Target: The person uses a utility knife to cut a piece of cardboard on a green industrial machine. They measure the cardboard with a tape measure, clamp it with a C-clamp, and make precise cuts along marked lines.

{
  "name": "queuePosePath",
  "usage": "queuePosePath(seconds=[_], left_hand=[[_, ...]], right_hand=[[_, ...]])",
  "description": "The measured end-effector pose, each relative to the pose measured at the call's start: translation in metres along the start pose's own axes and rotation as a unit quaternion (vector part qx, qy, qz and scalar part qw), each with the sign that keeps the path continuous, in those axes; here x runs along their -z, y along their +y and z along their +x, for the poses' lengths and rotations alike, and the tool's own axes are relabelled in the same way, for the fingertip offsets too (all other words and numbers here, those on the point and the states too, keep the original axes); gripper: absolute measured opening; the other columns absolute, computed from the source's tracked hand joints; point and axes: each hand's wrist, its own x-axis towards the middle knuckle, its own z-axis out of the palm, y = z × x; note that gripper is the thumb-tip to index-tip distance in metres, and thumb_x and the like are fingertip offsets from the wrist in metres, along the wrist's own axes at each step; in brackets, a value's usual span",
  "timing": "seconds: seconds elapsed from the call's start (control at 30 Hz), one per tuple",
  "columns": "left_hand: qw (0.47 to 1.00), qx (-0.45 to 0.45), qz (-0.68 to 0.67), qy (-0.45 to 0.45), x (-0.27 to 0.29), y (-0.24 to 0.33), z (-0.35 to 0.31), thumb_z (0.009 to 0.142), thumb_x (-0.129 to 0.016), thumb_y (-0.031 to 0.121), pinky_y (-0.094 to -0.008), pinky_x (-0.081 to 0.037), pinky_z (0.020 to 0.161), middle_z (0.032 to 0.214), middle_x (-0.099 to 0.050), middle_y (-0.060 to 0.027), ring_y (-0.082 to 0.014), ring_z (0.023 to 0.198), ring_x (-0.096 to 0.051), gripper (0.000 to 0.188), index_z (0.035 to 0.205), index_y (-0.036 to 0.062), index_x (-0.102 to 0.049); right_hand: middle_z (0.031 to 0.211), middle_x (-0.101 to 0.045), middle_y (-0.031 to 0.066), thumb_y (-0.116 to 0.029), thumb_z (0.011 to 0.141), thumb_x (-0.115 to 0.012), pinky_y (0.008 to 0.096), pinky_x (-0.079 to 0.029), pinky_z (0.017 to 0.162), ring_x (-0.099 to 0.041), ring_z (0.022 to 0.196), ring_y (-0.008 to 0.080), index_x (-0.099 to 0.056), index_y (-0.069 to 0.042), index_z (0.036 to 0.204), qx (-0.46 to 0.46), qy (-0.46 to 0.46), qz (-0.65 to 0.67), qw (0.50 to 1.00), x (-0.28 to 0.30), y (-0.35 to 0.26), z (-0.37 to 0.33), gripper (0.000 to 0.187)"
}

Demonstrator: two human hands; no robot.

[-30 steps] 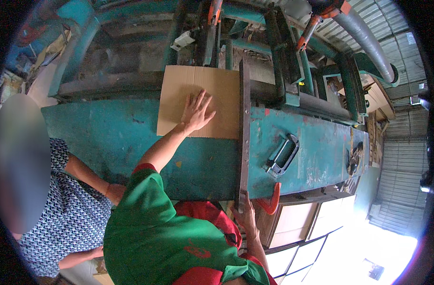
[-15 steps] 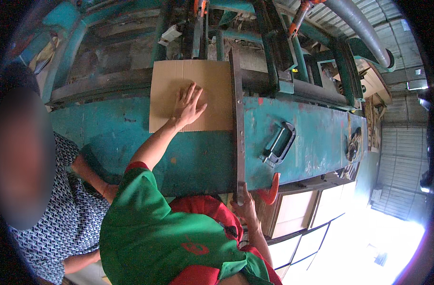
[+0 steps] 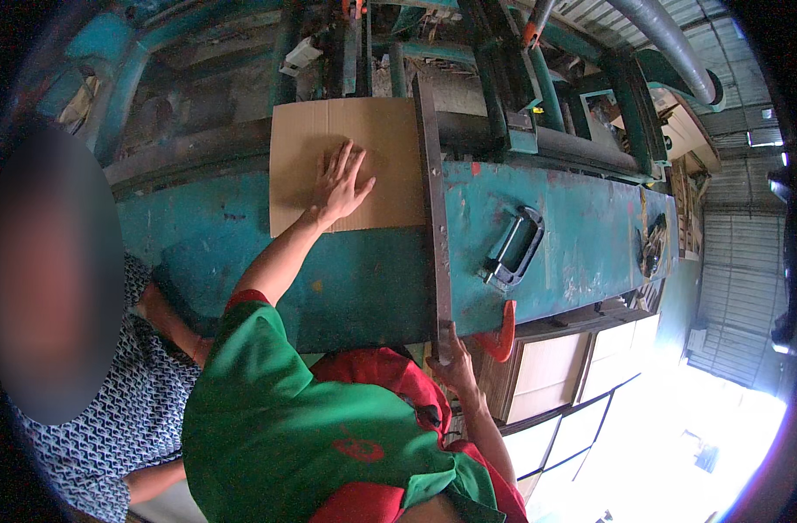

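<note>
My left hand (image 3: 340,188) lies flat, fingers spread, on a brown cardboard sheet (image 3: 390,164) at the far side of the teal bench. A long dark metal bar (image 3: 434,205) runs from the far side to the near edge, along the sheet's right side. At the bar's near end, my right hand (image 3: 457,368) has its fingers closed around it. Part of that grip is hidden behind the bar.
On the teal bench (image 3: 573,235), right of the bar, lies a dark C-clamp (image 3: 515,248). An orange-red curved piece (image 3: 501,334) juts out at the near edge. Cardboard stacks (image 3: 548,376) stand below. A person in a patterned shirt (image 3: 93,449) is close on my left.
The view has shifted a little, so the bench sits slightly higher in it. The person on the left appears nearer. Both hands keep their places on the sheet and the bar.
</note>
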Motion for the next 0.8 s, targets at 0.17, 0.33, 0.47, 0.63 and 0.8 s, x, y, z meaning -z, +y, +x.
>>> queuePosePath(seconds=[0.17, 0.33, 0.47, 0.63, 0.8], left_hand=[[1.0, 0.009, 0.007, -0.026, -0.012, -0.005, 0.0, 0.099, -0.055, 0.054, -0.0682, -0.021, 0.119, 0.163, -0.029, -0.0219, -0.0428, 0.149, -0.032, 0.071, 0.153, 0.009, -0.043], [0.999, 0.007, -0.008, -0.03, -0.034, -0.015, 0.004, 0.1, -0.054, 0.054, -0.0685, -0.022, 0.118, 0.163, -0.028, -0.0221, -0.0431, 0.148, -0.033, 0.07, 0.153, 0.0088, -0.043], [1.0, -0.004, -0.007, -0.02, -0.053, -0.027, 0.008, 0.1, -0.054, 0.054, -0.0683, -0.023, 0.118, 0.163, -0.029, -0.0222, -0.0429, 0.147, -0.035, 0.07, 0.152, 0.009, -0.043], [1.0, -0.004, -0.015, -0.006, -0.076, -0.034, 0.006, 0.1, -0.054, 0.053, -0.0671, -0.022, 0.119, 0.162, -0.03, -0.0217, -0.0428, 0.146, -0.036, 0.069, 0.152, 0.0093, -0.044], [0.999, 0.014, -0.027, -0.018, -0.094, -0.031, 0.001, 0.099, -0.057, 0.052, -0.066, -0.024, 0.119, 0.162, -0.031, -0.0208, -0.0444, 0.142, -0.04, 0.068, 0.151, 0.0092, -0.045]], right_hand=[[0.132, -0.061, 0.0285, -0.022, 0.073, -0.085, 0.046, -0.052, 0.1, -0.063, 0.12, 0.0439, -0.017, -0.007, 0.164, -0.021, -0.001, 0.006, 1.0, -0.007, 0.001, 0.012, 0.114], [0.13, -0.061, 0.0294, -0.02, 0.073, -0.085, 0.0457, -0.052, 0.1, -0.063, 0.12, 0.0442, -0.017, -0.004, 0.163, -0.023, -0.006, 0.005, 1.0, -0.014, 0.0, 0.028, 0.114], [0.13, -0.061, 0.0298, -0.02, 0.073, -0.085, 0.0463, -0.052, 0.101, -0.063, 0.12, 0.0441, -0.017, -0.002, 0.163, -0.01, 0.004, -0.013, 1.0, -0.019, -0.001, 0.042, 0.114], [0.134, -0.059, 0.0303, -0.023, 0.074, -0.085, 0.0474, -0.051, 0.102, -0.061, 0.122, 0.0456, -0.018, -0.003, 0.162, -0.044, -0.004, -0.024, 0.999, -0.024, 0.0, 0.052, 0.113], [0.142, -0.054, 0.0312, -0.031, 0.077, -0.086, 0.0482, -0.049, 0.106, -0.055, 0.13, 0.0466, -0.018, -0.004, 0.162, -0.048, 0.001, -0.016, 0.999, -0.022, 0.007, 0.051, 0.112]])
